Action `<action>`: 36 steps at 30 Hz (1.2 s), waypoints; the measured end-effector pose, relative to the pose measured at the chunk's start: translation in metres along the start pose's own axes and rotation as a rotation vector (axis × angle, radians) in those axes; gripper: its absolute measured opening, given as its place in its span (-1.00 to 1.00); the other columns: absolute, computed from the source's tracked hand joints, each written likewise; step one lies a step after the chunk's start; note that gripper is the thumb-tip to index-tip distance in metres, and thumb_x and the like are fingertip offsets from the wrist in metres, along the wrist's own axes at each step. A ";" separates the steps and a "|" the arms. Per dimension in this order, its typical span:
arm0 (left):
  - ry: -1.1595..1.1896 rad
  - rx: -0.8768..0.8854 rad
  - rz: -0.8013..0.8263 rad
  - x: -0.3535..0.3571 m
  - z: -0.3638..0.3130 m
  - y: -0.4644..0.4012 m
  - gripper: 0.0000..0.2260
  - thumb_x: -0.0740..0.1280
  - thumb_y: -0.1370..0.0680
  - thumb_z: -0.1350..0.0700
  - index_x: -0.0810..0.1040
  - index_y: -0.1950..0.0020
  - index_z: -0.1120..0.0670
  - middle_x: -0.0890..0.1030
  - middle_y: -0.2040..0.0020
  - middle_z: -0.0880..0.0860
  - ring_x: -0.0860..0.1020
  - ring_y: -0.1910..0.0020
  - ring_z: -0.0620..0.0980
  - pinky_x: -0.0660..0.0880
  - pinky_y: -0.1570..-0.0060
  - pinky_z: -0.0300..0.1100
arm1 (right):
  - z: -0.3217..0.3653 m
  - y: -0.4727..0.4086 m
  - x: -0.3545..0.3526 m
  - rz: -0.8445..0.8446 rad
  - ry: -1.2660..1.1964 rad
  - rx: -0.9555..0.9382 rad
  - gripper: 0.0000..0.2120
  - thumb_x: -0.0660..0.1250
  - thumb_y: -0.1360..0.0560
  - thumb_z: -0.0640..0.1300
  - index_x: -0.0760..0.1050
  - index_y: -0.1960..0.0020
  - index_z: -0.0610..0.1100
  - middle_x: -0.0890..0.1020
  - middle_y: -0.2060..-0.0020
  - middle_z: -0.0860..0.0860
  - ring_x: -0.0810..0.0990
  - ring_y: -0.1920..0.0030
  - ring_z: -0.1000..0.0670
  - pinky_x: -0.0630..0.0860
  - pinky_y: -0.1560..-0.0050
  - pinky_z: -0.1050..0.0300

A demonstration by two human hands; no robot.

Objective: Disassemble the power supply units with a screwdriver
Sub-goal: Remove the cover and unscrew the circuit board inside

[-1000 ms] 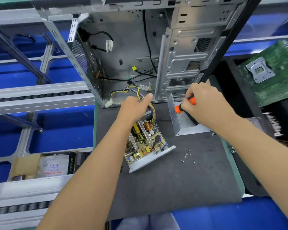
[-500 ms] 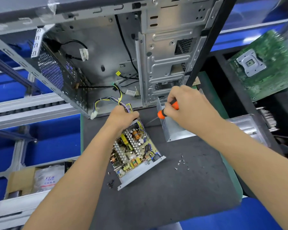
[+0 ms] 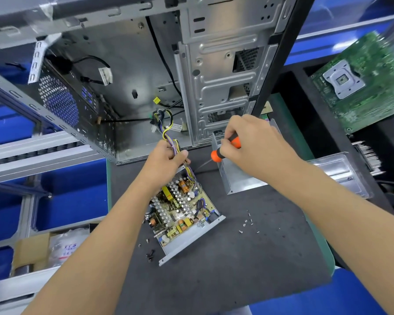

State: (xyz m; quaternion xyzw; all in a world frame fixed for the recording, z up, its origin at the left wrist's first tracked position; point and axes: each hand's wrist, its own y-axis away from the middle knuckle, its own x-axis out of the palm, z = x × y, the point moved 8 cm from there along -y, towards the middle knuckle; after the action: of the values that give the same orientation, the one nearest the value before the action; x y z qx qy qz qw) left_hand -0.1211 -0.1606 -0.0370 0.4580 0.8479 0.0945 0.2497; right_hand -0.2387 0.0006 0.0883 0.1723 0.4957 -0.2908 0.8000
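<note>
Orange-handled screwdriver [image 3: 225,149] is sitting gripped in the right hand [image 3: 251,145], while the left hand [image 3: 168,159] is clutching the wire bundle [image 3: 172,142] above the opened power supply unit [image 3: 183,212] lying mid-surface [image 3: 237,258].

Both bare forearms reach forward; the left hand [image 3: 166,158] is curled closed, the right hand [image 3: 251,142] apparently fisted too.

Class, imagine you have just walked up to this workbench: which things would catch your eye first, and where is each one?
The opened power supply lies mid-mat with its crowded circuit board bare; the left hand holds its wire bundle. Just right of it, the right hand holds an orange-handled screwdriver. Behind them an empty computer case looms, and a green motherboard sits far right.
</note>
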 end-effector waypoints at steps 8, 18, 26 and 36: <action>-0.015 -0.067 -0.077 -0.008 0.010 -0.003 -0.86 0.35 -0.62 0.01 0.39 -0.05 -0.04 0.73 0.16 -0.05 0.68 0.08 -0.13 0.52 -0.03 -0.01 | -0.001 0.001 0.002 0.013 -0.028 0.007 -0.88 0.30 -0.52 0.00 0.45 0.03 -0.03 0.51 0.09 0.02 0.52 0.13 -0.12 0.52 0.08 -0.07; -0.192 -0.141 -0.077 -0.002 0.014 -0.015 -0.82 0.23 -0.66 -0.01 0.29 0.02 0.04 0.48 0.05 0.11 0.42 0.11 0.06 0.36 0.24 -0.10 | -0.008 0.002 0.003 0.032 -0.018 0.019 -0.88 0.28 -0.52 0.01 0.44 0.05 -0.04 0.50 0.10 0.04 0.52 0.12 -0.12 0.50 0.06 -0.04; -0.225 -0.149 -0.091 -0.004 0.019 -0.015 -0.74 0.35 -0.59 -0.03 0.27 0.04 0.02 0.36 0.15 0.01 0.36 0.19 0.01 0.33 0.25 -0.07 | -0.007 0.001 0.004 0.030 -0.059 0.019 -0.87 0.30 -0.51 0.00 0.47 0.04 -0.05 0.52 0.10 0.03 0.53 0.11 -0.12 0.51 0.10 -0.01; -0.280 -0.192 -0.144 -0.012 0.027 -0.019 -0.75 0.31 -0.60 0.05 0.28 -0.13 0.09 0.45 0.11 0.06 0.43 0.20 -0.02 0.41 0.13 -0.02 | 0.008 -0.005 0.010 0.055 -0.039 -0.073 -0.83 0.34 -0.53 0.01 0.48 0.03 -0.08 0.51 0.13 -0.01 0.51 0.10 -0.11 0.45 0.05 0.03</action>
State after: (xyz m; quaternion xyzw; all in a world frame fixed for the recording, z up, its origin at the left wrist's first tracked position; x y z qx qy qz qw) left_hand -0.1160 -0.1829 -0.0640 0.3787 0.8225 0.0921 0.4141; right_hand -0.2325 -0.0108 0.0832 0.1508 0.4855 -0.2534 0.8230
